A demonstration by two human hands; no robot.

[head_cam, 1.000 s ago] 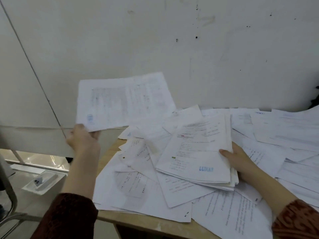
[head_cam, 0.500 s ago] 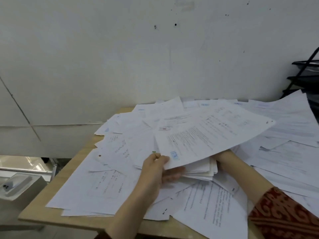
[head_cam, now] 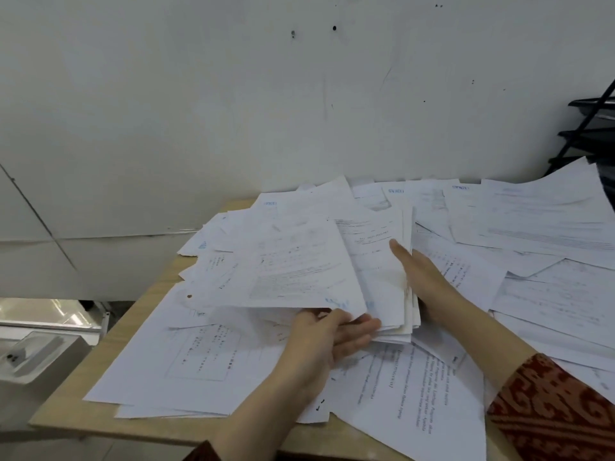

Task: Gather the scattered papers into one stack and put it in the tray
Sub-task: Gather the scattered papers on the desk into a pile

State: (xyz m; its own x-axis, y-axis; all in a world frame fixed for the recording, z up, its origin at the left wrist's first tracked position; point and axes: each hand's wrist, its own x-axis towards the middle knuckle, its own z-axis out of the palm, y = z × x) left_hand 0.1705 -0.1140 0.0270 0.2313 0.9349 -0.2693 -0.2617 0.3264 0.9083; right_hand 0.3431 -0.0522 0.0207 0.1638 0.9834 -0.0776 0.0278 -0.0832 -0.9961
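Observation:
Printed white papers (head_cam: pixel 199 354) lie scattered and overlapping across the wooden table (head_cam: pixel 100 422). Above the middle of the table I hold a gathered stack of papers (head_cam: pixel 376 281), tilted up on its long edge. My right hand (head_cam: pixel 422 284) presses flat against its right side, thumb on the front face. My left hand (head_cam: pixel 329 341) grips the near bottom edge of a sheet (head_cam: pixel 293 267) that leans against the stack's left face, fingers underneath. A black tiered tray rack (head_cam: pixel 595 134) stands at the far right against the wall.
A white wall (head_cam: pixel 299 94) rises directly behind the table. More loose sheets (head_cam: pixel 545 221) pile up toward the tray rack on the right. Left of the table, lower down, sits a grey-white box (head_cam: pixel 36 357) on the floor area.
My left hand brought a single sheet in from the left and laid it against the stack. The stack has turned from lying fanned out to standing on edge. The view has swung right.

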